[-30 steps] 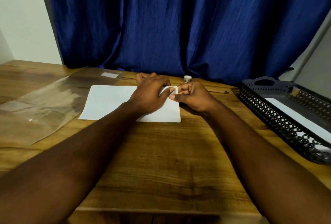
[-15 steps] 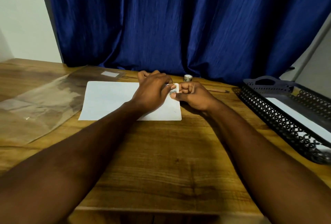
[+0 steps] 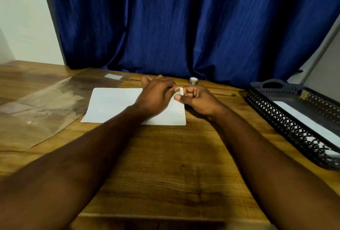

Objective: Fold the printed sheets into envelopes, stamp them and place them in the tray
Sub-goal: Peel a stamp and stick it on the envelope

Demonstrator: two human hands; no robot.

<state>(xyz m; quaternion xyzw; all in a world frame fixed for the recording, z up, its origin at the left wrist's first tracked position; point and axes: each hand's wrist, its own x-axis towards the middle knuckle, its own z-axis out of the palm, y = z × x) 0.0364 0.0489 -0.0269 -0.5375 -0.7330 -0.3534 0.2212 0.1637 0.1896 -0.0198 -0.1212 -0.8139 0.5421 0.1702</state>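
A white envelope (image 3: 112, 104) lies flat on the wooden table (image 3: 165, 165) near the curtain. Over its far right corner my left hand (image 3: 156, 97) and my right hand (image 3: 198, 99) meet, both pinching a small white stamp (image 3: 180, 92) between fingertips and thumbs. The stamp stands slightly raised above the envelope's corner. A small roll of stamps (image 3: 193, 80) sits just behind my hands. The black mesh tray (image 3: 287, 125) stands at the right with a white envelope (image 3: 309, 121) inside it.
A clear plastic sleeve (image 3: 46, 108) lies on the left part of the table. A pencil (image 3: 223, 94) rests between my right hand and the tray. A blue curtain (image 3: 184, 23) hangs directly behind the table.
Both hands have stayed at the envelope's far right corner. The small white stamp has come up between the fingertips and shows more clearly now.
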